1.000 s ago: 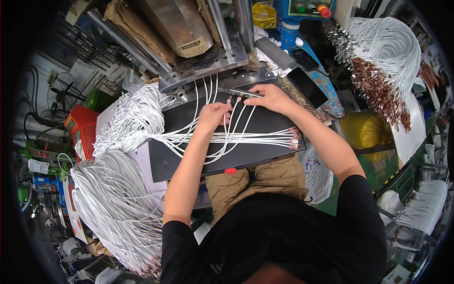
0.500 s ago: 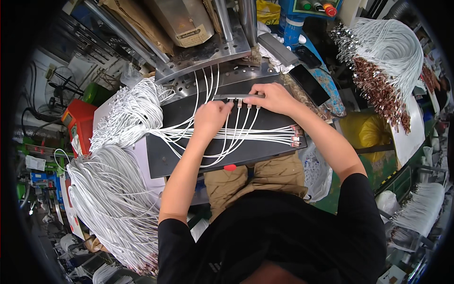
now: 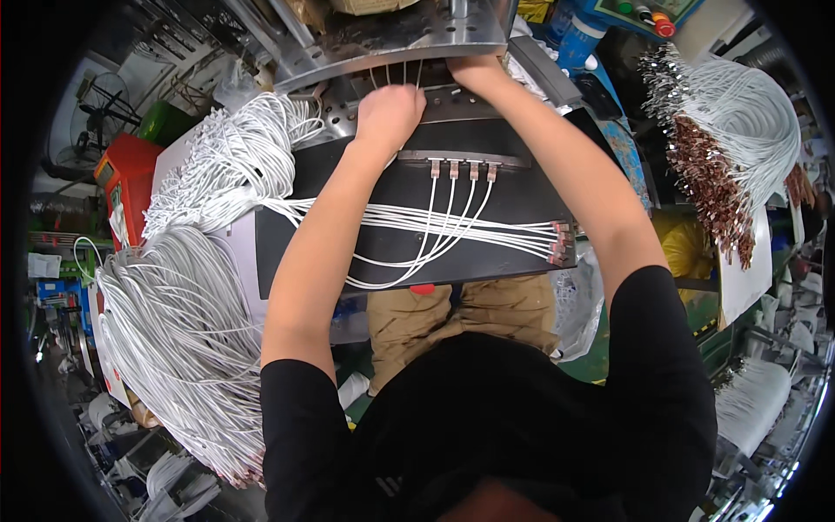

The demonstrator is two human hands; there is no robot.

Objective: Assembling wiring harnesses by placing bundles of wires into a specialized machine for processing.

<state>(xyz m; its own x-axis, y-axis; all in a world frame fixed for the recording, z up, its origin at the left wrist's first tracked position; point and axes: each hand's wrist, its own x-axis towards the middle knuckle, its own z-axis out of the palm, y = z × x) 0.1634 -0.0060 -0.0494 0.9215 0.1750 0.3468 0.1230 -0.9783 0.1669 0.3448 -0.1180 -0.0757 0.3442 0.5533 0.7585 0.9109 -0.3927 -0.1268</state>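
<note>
My left hand [image 3: 391, 115] is closed at the lower ends of several thin white cables [image 3: 404, 74] that run up beneath the metal press plate. Just right of it, my right hand [image 3: 474, 73] reaches in under the plate's edge, its fingertips hidden. On the black work board [image 3: 348, 165] lies a narrow metal bar [image 3: 413, 156]. Several cable connectors [image 3: 474, 170] sit along this bar, and their white cables curve down toward me. Below them, a spread of other white cables [image 3: 487, 225] ends in brownish connectors [image 3: 561, 242] at the board's right side.
The steel press [image 3: 409, 43] with its posts stands at the far side. Big white cable bundles [image 3: 183, 348] fill the left, near a red machine [image 3: 135, 178]. A grey block [image 3: 544, 74] lies right of the press; more cables [image 3: 739, 130] hang at the far right.
Both hands have left the metal bar and moved away from me to the press. The bar stays on the board with the connectors in it. The whole view has shifted.
</note>
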